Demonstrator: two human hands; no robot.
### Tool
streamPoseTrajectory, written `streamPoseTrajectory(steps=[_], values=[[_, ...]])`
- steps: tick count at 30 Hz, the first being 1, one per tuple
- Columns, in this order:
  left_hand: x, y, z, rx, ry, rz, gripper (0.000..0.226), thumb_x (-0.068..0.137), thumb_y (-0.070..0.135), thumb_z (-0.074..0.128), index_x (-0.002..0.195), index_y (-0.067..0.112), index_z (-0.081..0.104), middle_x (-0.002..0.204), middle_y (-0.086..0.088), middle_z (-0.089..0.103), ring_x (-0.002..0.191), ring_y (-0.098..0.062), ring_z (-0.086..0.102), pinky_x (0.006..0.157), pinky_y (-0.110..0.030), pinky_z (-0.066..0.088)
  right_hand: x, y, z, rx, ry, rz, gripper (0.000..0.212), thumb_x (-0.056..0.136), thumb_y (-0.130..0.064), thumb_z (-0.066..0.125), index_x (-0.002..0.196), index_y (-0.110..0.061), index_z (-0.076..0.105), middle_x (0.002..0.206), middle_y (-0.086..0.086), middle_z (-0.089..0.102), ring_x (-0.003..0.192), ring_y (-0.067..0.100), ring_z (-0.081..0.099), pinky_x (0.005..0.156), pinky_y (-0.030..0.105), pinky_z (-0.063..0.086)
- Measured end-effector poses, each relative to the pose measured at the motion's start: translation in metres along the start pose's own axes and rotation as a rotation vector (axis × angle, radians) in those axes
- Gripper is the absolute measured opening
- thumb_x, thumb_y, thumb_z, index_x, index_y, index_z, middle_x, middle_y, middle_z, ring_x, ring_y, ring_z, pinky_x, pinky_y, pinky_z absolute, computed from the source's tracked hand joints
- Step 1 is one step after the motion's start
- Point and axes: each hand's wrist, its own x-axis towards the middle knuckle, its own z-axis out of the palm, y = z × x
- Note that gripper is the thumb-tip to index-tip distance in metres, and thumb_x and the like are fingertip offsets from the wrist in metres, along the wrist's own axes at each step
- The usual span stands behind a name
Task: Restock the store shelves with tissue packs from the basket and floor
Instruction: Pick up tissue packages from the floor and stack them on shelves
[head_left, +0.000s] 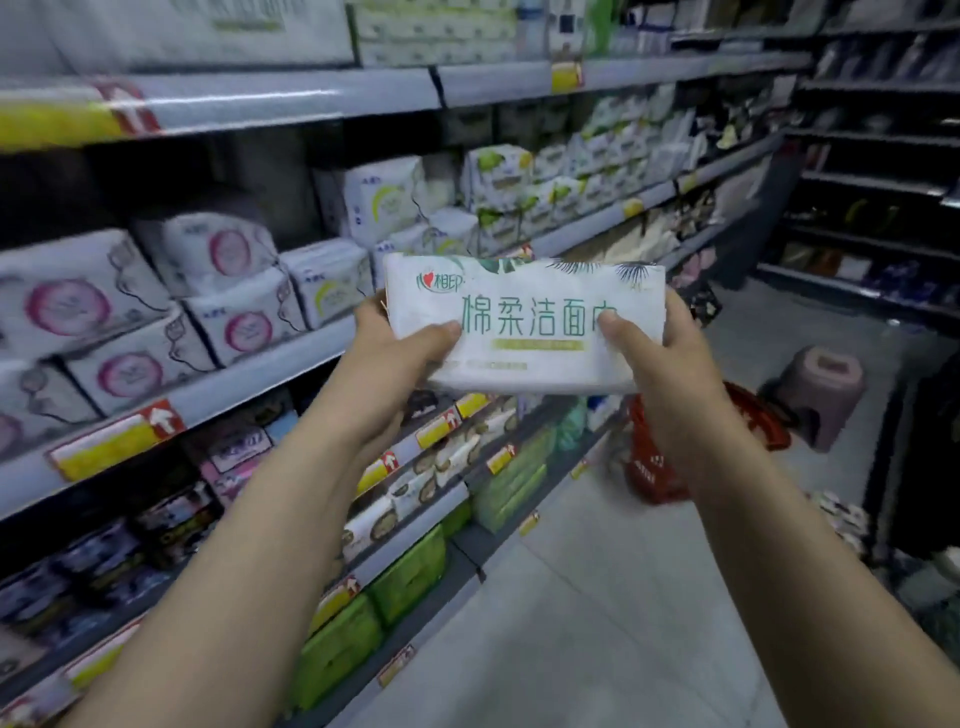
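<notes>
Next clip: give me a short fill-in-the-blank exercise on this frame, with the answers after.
1. The left hand and right hand hold ____ tissue pack between them.
2. Its large lettering is ____.
3. The basket on the floor is ____.
Missing words: one; green; red.

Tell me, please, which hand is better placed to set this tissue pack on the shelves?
Probably the left hand: it grips the tissue pack on the end nearer the shelves; the right hand holds the aisle end.
</notes>
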Motion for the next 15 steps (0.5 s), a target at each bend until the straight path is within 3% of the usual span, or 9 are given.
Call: streamPoseTrajectory(steps=[5,9,12,13,15], values=[[-0.013,0.044,-0.010,0.082,0.203,0.173,0.060,0.089,0.003,0.065,0.139,0.008,0.032,0.126,-0.003,0.062,0.104,-0.013,0.065,0.080,-0.024,0.054,0.035,-0.032,0.019,0.055,-0.270,-0.093,0.050,0.094,-0.030,0.064,0.140,-0.030,0.045,0.129,-0.012,0.061,0.117,0.010,0.059,0.099,0.037,0.049],[-0.033,0.073,-0.019,0.133,0.330,0.277,0.056,0.092,0.003,0.061,0.138,0.012,0.030,0.113,0.007,0.063,0.094,-0.006,0.066,0.083,-0.028,0.055,0.055,-0.059,0.041,0.026,-0.429,-0.163,0.089,0.064,-0.061,0.078,0.141,-0.041,0.040,0.144,-0.009,0.046,0.129,0.016,0.050,0.108,0.048,0.041],[-0.047,0.092,-0.027,0.183,0.414,0.320,0.057,0.092,0.009,0.063,0.137,0.016,0.029,0.114,0.007,0.060,0.094,-0.004,0.064,0.076,-0.023,0.053,0.063,-0.079,0.060,0.077,-0.541,-0.210,0.074,0.080,-0.042,0.076,0.143,-0.037,0.039,0.141,-0.007,0.051,0.126,0.014,0.053,0.107,0.044,0.043],[-0.052,0.099,-0.032,0.207,0.441,0.324,0.062,0.089,0.015,0.068,0.138,0.018,0.030,0.120,0.004,0.059,0.100,-0.008,0.062,0.080,-0.025,0.052,0.064,-0.085,0.067,0.092,-0.567,-0.229,0.070,0.084,-0.037,0.074,0.144,-0.035,0.038,0.140,-0.008,0.052,0.126,0.014,0.053,0.106,0.042,0.043],[-0.062,0.111,-0.043,0.260,0.514,0.329,0.074,0.070,0.037,0.078,0.131,0.029,0.036,0.133,-0.002,0.053,0.114,-0.016,0.058,0.094,-0.036,0.051,0.063,-0.096,0.083,0.083,-0.608,-0.265,0.079,0.079,-0.046,0.074,0.146,-0.036,0.035,0.144,-0.007,0.047,0.129,0.015,0.050,0.108,0.046,0.042]])
